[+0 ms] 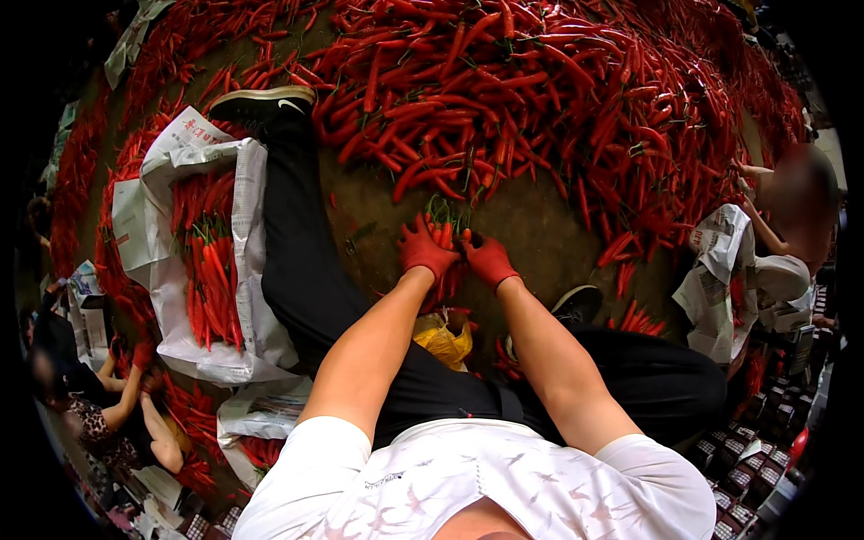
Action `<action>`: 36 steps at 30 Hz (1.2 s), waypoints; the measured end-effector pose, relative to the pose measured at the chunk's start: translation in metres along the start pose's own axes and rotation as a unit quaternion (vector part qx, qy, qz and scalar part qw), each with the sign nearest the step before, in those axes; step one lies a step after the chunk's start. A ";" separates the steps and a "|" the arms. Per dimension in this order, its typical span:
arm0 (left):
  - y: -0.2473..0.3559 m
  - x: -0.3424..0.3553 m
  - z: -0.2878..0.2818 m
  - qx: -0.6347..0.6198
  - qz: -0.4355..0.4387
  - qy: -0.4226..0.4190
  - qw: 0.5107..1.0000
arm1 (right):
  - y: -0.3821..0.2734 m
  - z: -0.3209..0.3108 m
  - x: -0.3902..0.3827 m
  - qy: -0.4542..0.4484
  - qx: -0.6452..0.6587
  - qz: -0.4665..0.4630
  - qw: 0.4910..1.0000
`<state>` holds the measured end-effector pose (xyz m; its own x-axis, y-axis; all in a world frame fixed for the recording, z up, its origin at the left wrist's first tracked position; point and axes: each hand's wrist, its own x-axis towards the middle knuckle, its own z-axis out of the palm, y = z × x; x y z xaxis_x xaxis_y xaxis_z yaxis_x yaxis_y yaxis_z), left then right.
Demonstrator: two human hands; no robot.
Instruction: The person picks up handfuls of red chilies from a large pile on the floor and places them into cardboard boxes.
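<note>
Both my hands wear red gloves and meet in front of me, low over the floor. My left hand is closed round a bunch of red chili peppers, their green stems pointing away from me and their lower ends showing below the glove. Right beside it, my right hand pinches a single red chili pepper against the bunch's right side; its fingertips are partly hidden. Just beyond the hands spreads a large heap of loose red chili peppers.
A paper-lined bag of stacked chili peppers stands left of my outstretched leg. Yellow plastic lies between my legs. People work at the far left and right; another paper-lined bag stands near the right one.
</note>
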<state>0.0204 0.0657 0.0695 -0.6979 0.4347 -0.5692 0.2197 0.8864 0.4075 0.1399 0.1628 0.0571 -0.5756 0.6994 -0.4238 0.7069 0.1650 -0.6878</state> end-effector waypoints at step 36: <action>-0.005 -0.002 0.001 -0.019 0.028 0.041 0.999 | 0.027 -0.002 -0.006 0.002 0.020 0.158 0.987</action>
<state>0.0210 0.0605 0.0676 -0.7389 0.4677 -0.4851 0.2352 0.8536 0.4647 0.1633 0.1645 0.0417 -0.3267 0.7141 -0.6191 0.8340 -0.0903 -0.5443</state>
